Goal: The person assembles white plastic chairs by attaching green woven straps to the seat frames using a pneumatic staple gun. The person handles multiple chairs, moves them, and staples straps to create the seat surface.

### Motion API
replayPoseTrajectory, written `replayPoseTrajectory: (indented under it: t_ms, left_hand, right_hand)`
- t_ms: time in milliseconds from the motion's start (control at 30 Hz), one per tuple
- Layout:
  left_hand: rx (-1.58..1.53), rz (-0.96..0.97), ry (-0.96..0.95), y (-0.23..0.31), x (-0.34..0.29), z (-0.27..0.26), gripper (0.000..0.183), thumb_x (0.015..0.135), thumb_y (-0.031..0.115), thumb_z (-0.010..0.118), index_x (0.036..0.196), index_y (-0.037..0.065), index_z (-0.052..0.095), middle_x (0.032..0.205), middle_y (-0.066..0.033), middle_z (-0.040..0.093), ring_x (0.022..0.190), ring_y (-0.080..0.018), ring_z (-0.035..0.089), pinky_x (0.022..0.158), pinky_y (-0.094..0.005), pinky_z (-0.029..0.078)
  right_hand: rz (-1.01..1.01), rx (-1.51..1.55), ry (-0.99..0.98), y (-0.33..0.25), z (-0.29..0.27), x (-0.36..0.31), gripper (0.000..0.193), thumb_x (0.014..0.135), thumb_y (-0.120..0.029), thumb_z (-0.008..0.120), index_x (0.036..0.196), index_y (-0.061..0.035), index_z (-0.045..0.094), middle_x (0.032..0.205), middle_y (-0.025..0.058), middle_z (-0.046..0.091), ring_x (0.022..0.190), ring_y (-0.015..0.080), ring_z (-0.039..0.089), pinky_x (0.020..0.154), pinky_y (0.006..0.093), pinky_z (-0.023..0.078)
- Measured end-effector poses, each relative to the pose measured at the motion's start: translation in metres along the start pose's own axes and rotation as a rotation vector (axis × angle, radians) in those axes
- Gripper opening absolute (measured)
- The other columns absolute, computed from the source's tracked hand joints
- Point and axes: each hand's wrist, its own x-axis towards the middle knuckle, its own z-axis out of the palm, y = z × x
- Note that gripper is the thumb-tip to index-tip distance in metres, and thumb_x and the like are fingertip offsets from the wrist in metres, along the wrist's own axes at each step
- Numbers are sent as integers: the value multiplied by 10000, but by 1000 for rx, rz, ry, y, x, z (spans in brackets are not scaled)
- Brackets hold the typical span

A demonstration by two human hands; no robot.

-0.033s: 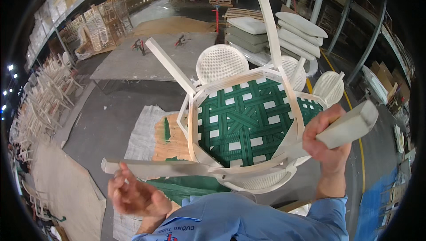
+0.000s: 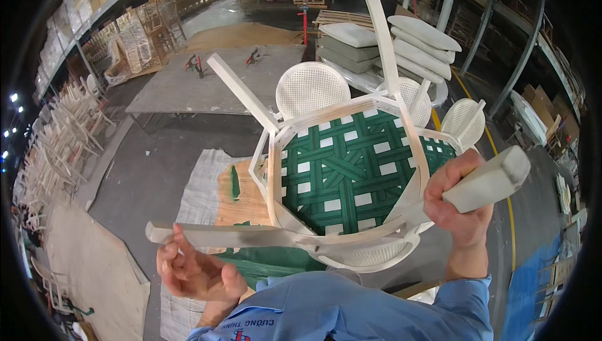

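Deep green webbing is crisscrossing in a basketweave lattice, with white squares showing through. The seat frame is showing pale tan, and the chair legs are looking off-white. A round chair back is displaying a white mesh pattern. The work shirt is showing light blue.

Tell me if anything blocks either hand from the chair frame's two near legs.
Nothing visible does. The left hand is open, fingertips overlapping the near left leg close to its end; whether they touch is unclear. The right hand is closed around the near right leg.
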Motion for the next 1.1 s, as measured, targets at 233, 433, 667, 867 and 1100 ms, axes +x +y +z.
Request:
replayPoseTrajectory:
  t_ms: [233, 433, 667, 867, 1100]
  left_hand:
    - [107, -69, -21, -67, 38, -31, 789, 939, 285, 700, 1531, 76, 222, 1346, -173, 462, 1151, -251, 529, 1025, -354, 442]
    - [-656, -1057, -104, -72, 58, -4, 261, 971, 225, 657, 1066, 43, 496, 657, -55, 527, 560, -144, 521, 553, -317, 487]
    - [-685, -784, -242, -59, 58, 50, 259, 979, 212, 633, 896, 67, 436, 637, -65, 473, 513, -162, 490, 493, -304, 455]
    - [-684, -810, -388, -55, 52, 130, 323, 933, 203, 716, 903, 60, 427, 673, -111, 569, 550, -174, 570, 560, -304, 503]
    - [-588, -807, -470, -61, 30, 185, 289, 940, 181, 700, 895, 53, 445, 662, -109, 579, 539, -156, 579, 545, -272, 477]
  right_hand:
    - [75, -105, 118, 9, 11, 7, 365, 597, 75, 755, 850, -71, 537, 737, 29, 590, 676, 113, 570, 611, 267, 457]
    - [134, -176, 196, 8, 21, 17, 325, 607, -21, 768, 839, -63, 545, 718, 31, 593, 663, 113, 565, 610, 281, 460]
    - [-52, -128, 375, 50, -23, 8, 342, 693, -127, 765, 877, -12, 500, 688, 98, 578, 532, 170, 585, 529, 287, 496]
    - [-22, 8, 496, 124, -82, 4, 254, 694, -44, 697, 843, -25, 492, 690, 89, 558, 537, 186, 594, 519, 322, 532]
    - [103, 96, 605, 175, -105, 1, 191, 681, 58, 603, 833, -10, 510, 691, 86, 553, 534, 184, 595, 519, 318, 530]
